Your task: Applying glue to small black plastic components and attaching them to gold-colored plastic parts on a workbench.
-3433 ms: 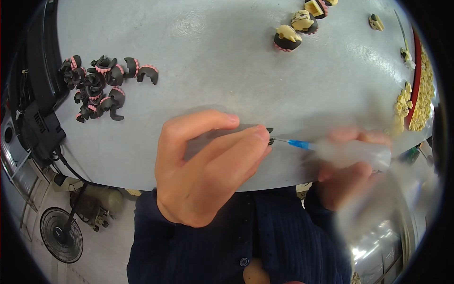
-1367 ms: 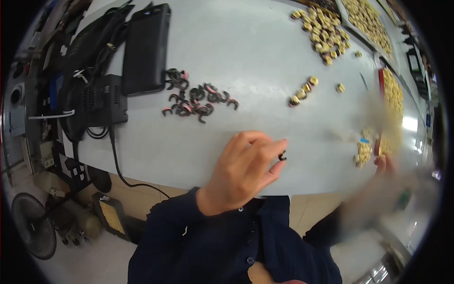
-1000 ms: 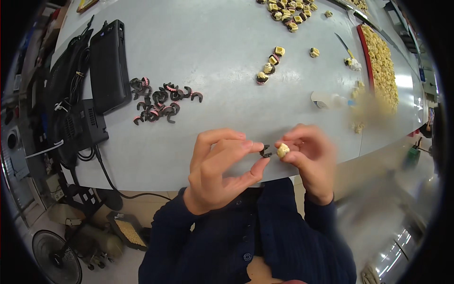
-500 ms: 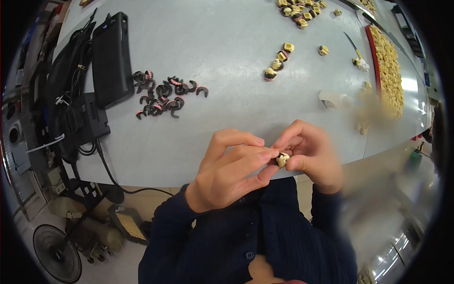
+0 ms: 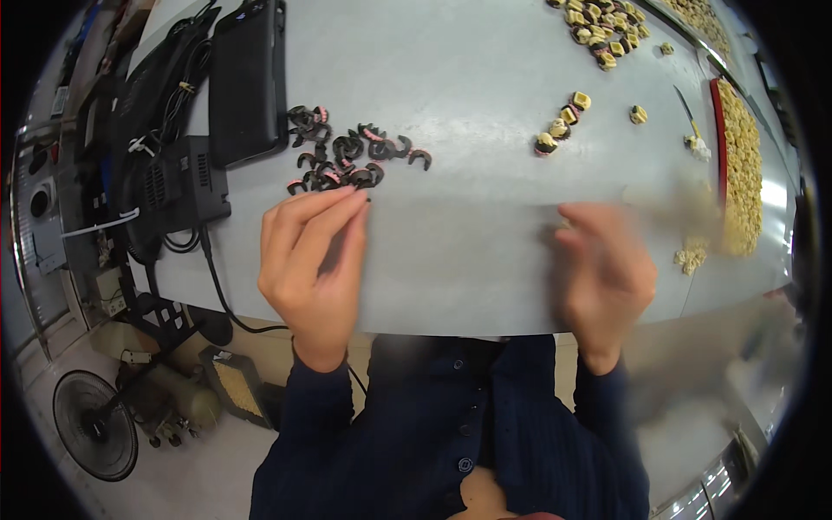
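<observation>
My left hand (image 5: 316, 256) reaches to the near edge of a pile of black C-shaped pieces (image 5: 347, 149), some with pink ridged edges. Its thumb and fingertips are pinched together, and a dark bit shows at the tips. On the right, my right hand (image 5: 602, 277) hangs over the table's near part, smeared by motion. A small pale spot shows by its fingertips; whether it grips a piece cannot be made out. Beyond it lies a short slanting row of cream-and-dark pieces (image 5: 560, 129), with a lone cream piece (image 5: 638, 114) to its right.
A heap of cream-and-dark pieces (image 5: 607, 30) lies at the far side. On the right are a red-edged tray of pale pieces (image 5: 741, 173), a thin knife (image 5: 686, 111) and crumbly lumps (image 5: 690, 258). A black case (image 5: 250, 82) and cables (image 5: 182, 95) occupy the left.
My hands have parted from around a small cream-and-black piece. The left went forward and left to the black pile; the right moved to the right. The whole view has shifted slightly.
</observation>
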`<state>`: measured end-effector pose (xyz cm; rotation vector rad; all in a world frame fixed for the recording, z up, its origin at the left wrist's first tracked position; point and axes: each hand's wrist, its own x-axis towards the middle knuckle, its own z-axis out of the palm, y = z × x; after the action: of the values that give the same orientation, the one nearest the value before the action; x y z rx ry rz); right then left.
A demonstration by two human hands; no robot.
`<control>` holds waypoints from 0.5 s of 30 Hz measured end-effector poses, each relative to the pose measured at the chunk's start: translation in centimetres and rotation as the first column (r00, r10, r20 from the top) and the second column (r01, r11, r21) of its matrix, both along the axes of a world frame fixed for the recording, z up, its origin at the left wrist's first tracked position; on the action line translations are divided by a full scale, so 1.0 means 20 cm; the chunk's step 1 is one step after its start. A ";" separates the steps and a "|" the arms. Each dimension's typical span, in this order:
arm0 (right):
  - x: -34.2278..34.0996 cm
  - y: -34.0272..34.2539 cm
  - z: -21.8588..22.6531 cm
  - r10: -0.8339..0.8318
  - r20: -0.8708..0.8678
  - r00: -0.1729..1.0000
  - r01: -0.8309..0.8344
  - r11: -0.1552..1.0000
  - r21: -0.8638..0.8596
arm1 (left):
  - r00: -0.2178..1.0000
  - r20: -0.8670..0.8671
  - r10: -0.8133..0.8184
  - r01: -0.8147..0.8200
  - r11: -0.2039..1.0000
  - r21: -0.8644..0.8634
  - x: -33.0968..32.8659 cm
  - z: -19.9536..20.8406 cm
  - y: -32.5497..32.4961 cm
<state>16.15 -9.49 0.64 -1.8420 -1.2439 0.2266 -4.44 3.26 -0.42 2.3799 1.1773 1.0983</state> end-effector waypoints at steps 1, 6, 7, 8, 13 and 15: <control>-0.01 0.01 0.00 -0.008 0.004 1.000 0.008 1.000 -0.006 | 1.000 -0.012 0.010 -0.011 0.999 -0.039 -0.01 0.00 0.00; -0.04 0.05 -0.03 -0.082 0.113 0.990 0.078 0.996 0.036 | 1.000 -0.021 0.020 -0.022 0.993 -0.115 0.00 0.00 0.00; -0.04 0.06 -0.04 -0.109 0.112 0.988 0.106 0.994 0.035 | 1.000 -0.018 0.013 -0.015 0.993 -0.118 0.01 0.00 0.00; -0.03 0.06 -0.04 -0.114 0.114 0.987 0.111 0.993 0.033 | 1.000 -0.030 0.005 -0.009 0.994 -0.111 0.01 0.00 0.00; -0.02 0.03 -0.02 -0.026 0.265 0.964 0.000 0.995 0.099 | 0.999 -0.046 -0.028 0.023 0.994 -0.106 0.00 -0.02 0.00; -0.01 -0.07 0.00 -0.057 0.282 0.958 0.018 0.990 0.141 | 0.996 -0.027 -0.083 0.079 0.991 -0.105 0.01 -0.01 0.00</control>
<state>15.88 -10.87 0.55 -1.8204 -1.3812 -0.1495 -4.16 3.35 -0.60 2.3515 1.1091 0.9536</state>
